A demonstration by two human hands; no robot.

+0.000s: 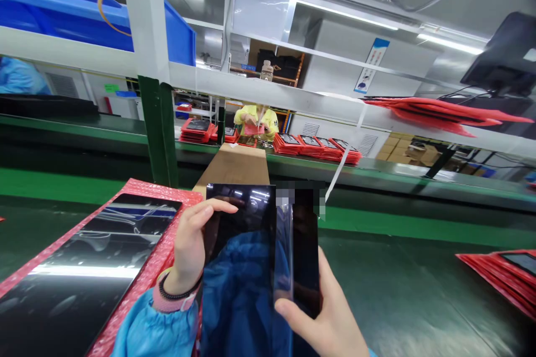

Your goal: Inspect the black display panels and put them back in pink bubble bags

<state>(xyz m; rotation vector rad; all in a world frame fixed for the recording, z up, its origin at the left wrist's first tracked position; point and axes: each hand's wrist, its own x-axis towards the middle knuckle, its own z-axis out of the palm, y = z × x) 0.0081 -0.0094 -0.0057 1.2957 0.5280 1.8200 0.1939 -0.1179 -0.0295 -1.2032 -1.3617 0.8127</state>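
Upright in front of me is a glossy black screen panel (240,256), reflecting a blue sleeve and ceiling lights. My left hand (190,242) grips its left edge, with the fingertips lying over the front face near the top corner. On the right side, my right hand (330,312) holds the panel with the thumb pressed on the front. A clear, shiny strip (283,256) runs down the face by that thumb; whether it is loose film, I cannot tell. To the left, a larger black panel (104,251) under wrinkled film lies on red bubble wrap (157,254).
Red bubble-wrap sleeves with a panel (502,279) lie at the right on the green bench (397,290). Cardboard (237,164) stands behind my hands. Beyond are stacked red-wrapped panels (316,146) and a co-worker in yellow (268,117). A white shelf frame (146,17) carries a blue bin (180,33).
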